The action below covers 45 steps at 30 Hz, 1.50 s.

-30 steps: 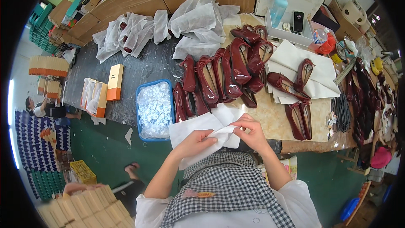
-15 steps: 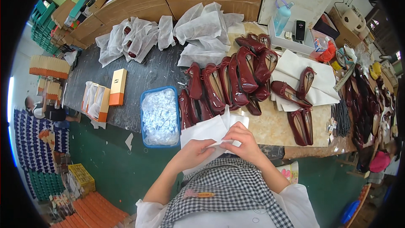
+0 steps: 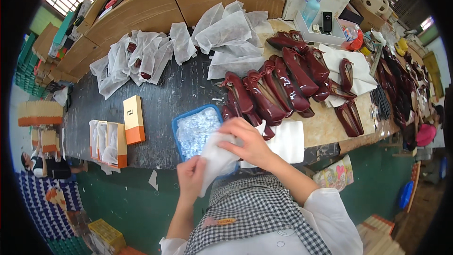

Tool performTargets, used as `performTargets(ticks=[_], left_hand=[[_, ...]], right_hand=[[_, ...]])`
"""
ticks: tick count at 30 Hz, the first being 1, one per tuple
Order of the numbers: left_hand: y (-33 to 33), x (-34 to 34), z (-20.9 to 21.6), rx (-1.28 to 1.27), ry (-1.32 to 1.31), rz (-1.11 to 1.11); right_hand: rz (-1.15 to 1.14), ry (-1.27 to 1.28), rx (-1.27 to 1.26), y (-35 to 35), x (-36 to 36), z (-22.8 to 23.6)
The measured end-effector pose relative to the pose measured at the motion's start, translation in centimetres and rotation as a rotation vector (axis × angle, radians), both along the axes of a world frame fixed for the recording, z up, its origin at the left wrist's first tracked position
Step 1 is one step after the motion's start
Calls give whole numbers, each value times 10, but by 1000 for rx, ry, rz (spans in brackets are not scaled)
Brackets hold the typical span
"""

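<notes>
Over the front of the table I hold a thin white sheet of tissue paper. My left hand is closed on its left edge, thumb against the fingers. My right hand grips the upper right part, its fingertips partly hidden by the sheet and slightly blurred. Behind the sheet stands a blue basket full of small clear sachets, partly covered by my hands. More white sheets lie at the table edge beside my right wrist. Dark red patent flats with bows are piled just beyond them.
Filled white pouches and loose ones lie at the back. A shoebox and its lid sit at the left. On the right are more flats, a white tray with a bottle and phone, and black strips.
Both hands have lifted the sheet off the white sheets at the table edge; it now hangs before the blue basket. The view has shifted, and my left hand has moved leftward.
</notes>
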<state>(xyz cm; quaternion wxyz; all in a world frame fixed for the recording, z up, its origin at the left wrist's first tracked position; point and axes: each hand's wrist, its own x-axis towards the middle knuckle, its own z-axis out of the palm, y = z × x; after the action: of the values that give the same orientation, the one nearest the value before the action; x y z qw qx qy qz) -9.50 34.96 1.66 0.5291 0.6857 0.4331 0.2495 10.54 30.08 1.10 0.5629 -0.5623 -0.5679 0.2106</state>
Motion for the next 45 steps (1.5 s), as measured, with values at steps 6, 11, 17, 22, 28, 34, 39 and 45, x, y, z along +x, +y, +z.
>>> performTargets(ticks=[6,11,17,22,28,34,39,45], left_hand=[[67,-55,4,-160,-217,210],[69,-57,-17,-165,-308,203],[62,-41,-34,-201,-296,65],[82,-36,-40,-158,-217,164],[80,-31,-48,235,36,-39],[74,-20,-52,179,100,23],[74,-16,-54,143,124,37],[84,-13,-57,148,207,28]], right_hand=[[25,198,-429,36,-73,18],[-264,-13,-212,42,-109,9],[-70,264,-397,38,-110,-13],[-213,-112,-522,14,-52,-52],[-508,-754,-602,-3,82,-93],[-447,-866,-710,-7,96,-143],[-479,-131,-676,-23,101,-141],[-229,1478,65,-61,48,-55]])
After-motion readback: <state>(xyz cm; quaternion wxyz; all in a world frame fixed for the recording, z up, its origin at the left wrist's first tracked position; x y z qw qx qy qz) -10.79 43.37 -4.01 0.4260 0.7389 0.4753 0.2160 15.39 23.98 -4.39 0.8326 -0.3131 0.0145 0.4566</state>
